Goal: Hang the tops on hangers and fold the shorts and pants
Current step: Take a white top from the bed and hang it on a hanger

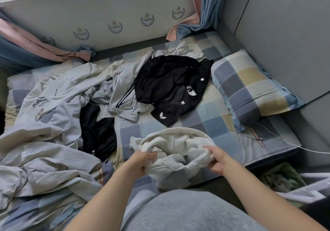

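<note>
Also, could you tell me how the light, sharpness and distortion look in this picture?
Head view: soft, even light, no glare or hard shadows; head view: wide-angle bending curves the wall; head view: the left hand, right hand and the white garment they grip look fairly sharp, the quilt at bottom left smeared.

Cool, soft daylight, rather dim, lies evenly over the scene; shadows are faint. The crumpled black fabric garments (169, 84) at centre swallow their fold detail. The grey padded wall panel (285, 34) bows at the upper right, and the lower corners smear softly
</note>
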The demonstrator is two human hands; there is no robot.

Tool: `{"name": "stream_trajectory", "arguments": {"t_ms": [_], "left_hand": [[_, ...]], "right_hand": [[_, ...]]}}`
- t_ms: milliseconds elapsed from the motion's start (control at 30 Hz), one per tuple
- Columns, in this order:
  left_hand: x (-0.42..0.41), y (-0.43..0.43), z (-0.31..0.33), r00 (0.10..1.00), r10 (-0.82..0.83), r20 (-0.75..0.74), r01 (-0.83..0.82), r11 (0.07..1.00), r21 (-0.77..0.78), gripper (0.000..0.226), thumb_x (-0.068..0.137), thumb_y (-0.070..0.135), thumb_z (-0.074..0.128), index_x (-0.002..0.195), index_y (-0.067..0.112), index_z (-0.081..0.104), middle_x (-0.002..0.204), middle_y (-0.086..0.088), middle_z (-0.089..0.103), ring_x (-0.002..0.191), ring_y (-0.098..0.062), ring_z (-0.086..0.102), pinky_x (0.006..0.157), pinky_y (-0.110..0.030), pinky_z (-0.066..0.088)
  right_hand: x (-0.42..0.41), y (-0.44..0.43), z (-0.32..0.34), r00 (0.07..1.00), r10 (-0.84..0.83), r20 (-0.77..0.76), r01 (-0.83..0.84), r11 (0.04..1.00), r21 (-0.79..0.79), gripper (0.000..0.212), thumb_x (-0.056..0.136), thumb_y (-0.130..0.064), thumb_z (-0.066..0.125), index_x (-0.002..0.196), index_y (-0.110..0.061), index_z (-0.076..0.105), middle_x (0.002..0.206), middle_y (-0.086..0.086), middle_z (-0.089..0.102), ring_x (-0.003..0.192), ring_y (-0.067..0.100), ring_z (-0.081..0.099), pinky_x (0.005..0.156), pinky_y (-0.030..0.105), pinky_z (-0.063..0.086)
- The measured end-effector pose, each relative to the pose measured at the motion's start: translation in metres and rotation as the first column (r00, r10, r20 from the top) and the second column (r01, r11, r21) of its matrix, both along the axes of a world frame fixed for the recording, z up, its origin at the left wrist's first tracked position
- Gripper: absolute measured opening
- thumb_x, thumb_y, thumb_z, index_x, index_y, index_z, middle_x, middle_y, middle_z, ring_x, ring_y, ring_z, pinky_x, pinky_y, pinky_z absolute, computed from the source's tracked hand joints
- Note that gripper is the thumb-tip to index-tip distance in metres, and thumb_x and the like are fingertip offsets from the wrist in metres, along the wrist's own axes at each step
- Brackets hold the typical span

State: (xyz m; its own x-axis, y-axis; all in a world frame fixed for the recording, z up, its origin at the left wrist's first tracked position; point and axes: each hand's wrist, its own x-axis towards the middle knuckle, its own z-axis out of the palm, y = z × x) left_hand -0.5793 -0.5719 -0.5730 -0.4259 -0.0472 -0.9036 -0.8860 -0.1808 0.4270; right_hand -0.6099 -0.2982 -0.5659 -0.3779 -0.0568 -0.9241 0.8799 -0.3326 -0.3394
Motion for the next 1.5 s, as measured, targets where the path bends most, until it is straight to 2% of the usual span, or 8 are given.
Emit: {"name": "stream_trajectory", "arguments": {"t_ms": [133, 267, 467, 667, 800, 967, 1233, 1500], "left_hand": [[0.003, -0.019, -0.007, 0.976, 0.217, 0.017, -0.217, 0.973, 0.078, 0.017, 0.098, 0.014, 0.062, 0.112, 0.004, 0.064, 0.087, -0.015, 0.076, 0.082, -0.030, 0.071, 0.070, -0.040, 0.057], [0.000, -0.026, -0.003, 0.981, 0.195, -0.006, -0.191, 0.964, 0.185, 0.031, 0.105, 0.021, 0.049, 0.126, 0.003, 0.062, 0.103, -0.019, 0.075, 0.092, -0.031, 0.072, 0.090, -0.041, 0.053], [-0.013, -0.030, 0.017, 0.985, -0.139, -0.104, 0.161, 0.957, 0.243, 0.047, 0.100, 0.042, 0.056, 0.132, 0.007, 0.058, 0.124, -0.023, 0.068, 0.116, -0.040, 0.065, 0.107, -0.050, 0.046], [0.000, -0.046, 0.024, 0.866, -0.477, -0.149, 0.499, 0.822, 0.273, 0.048, 0.093, 0.044, 0.066, 0.130, 0.013, 0.064, 0.123, -0.018, 0.070, 0.116, -0.035, 0.066, 0.109, -0.050, 0.045], [0.025, -0.052, 0.025, 0.715, -0.673, -0.190, 0.699, 0.688, 0.193, 0.038, 0.088, 0.041, 0.073, 0.113, 0.013, 0.069, 0.104, -0.011, 0.077, 0.095, -0.026, 0.075, 0.078, -0.038, 0.062], [0.076, -0.035, 0.023, 0.471, -0.854, -0.221, 0.882, 0.461, 0.097, 0.058, 0.068, 0.044, 0.081, 0.116, 0.015, 0.069, 0.101, -0.011, 0.077, 0.092, -0.028, 0.075, 0.079, -0.044, 0.062], [0.176, 0.005, 0.016, 0.144, -0.974, -0.176, 0.987, 0.129, 0.092, 0.042, 0.084, 0.041, 0.077, 0.112, 0.010, 0.070, 0.097, -0.012, 0.077, 0.092, -0.029, 0.075, 0.075, -0.039, 0.061], [0.335, 0.091, 0.040, -0.228, -0.946, -0.229, 0.962, -0.255, 0.095, 0.041, 0.086, 0.039, 0.077, 0.115, 0.011, 0.069, 0.104, -0.010, 0.077, 0.100, -0.026, 0.073, 0.094, -0.047, 0.058]], "right_hand": [[0.021, 0.012, -0.008, 0.941, -0.338, 0.012, 0.338, 0.936, -0.097, 0.028, 0.105, -0.014, 0.046, 0.131, -0.005, 0.053, 0.096, 0.022, 0.066, 0.081, 0.033, 0.063, 0.048, 0.039, 0.058], [0.055, -0.006, -0.011, 0.852, -0.523, -0.025, 0.517, 0.848, -0.118, 0.038, 0.107, -0.016, 0.043, 0.141, 0.000, 0.048, 0.111, 0.024, 0.063, 0.094, 0.034, 0.061, 0.072, 0.042, 0.060], [0.102, -0.044, 0.002, 0.734, -0.667, -0.126, 0.663, 0.744, -0.079, 0.037, 0.106, -0.028, 0.046, 0.132, -0.005, 0.056, 0.091, 0.018, 0.073, 0.095, 0.035, 0.064, 0.083, 0.046, 0.052], [0.180, -0.103, 0.028, 0.647, -0.743, -0.173, 0.755, 0.656, 0.004, 0.048, 0.102, -0.032, 0.054, 0.137, 0.000, 0.055, 0.132, 0.029, 0.060, 0.126, 0.042, 0.055, 0.111, 0.054, 0.040], [0.251, -0.149, 0.054, 0.519, -0.845, -0.133, 0.848, 0.528, -0.042, 0.030, 0.098, -0.025, 0.056, 0.111, 0.000, 0.067, 0.096, 0.022, 0.075, 0.083, 0.034, 0.075, 0.065, 0.038, 0.060], [0.323, -0.180, 0.066, 0.393, -0.902, -0.177, 0.919, 0.394, 0.031, 0.030, 0.095, -0.025, 0.059, 0.103, 0.002, 0.071, 0.093, 0.022, 0.075, 0.075, 0.032, 0.075, 0.056, 0.032, 0.058], [0.437, -0.202, 0.067, 0.164, -0.961, -0.221, 0.980, 0.133, 0.147, 0.037, 0.097, -0.030, 0.055, 0.114, 0.002, 0.066, 0.099, 0.025, 0.073, 0.091, 0.037, 0.073, 0.088, 0.046, 0.054], [0.599, -0.213, 0.088, -0.249, -0.934, -0.256, 0.956, -0.279, 0.087, 0.047, 0.095, -0.029, 0.062, 0.129, 0.003, 0.063, 0.127, 0.026, 0.064, 0.119, 0.041, 0.062, 0.108, 0.050, 0.044]]}}
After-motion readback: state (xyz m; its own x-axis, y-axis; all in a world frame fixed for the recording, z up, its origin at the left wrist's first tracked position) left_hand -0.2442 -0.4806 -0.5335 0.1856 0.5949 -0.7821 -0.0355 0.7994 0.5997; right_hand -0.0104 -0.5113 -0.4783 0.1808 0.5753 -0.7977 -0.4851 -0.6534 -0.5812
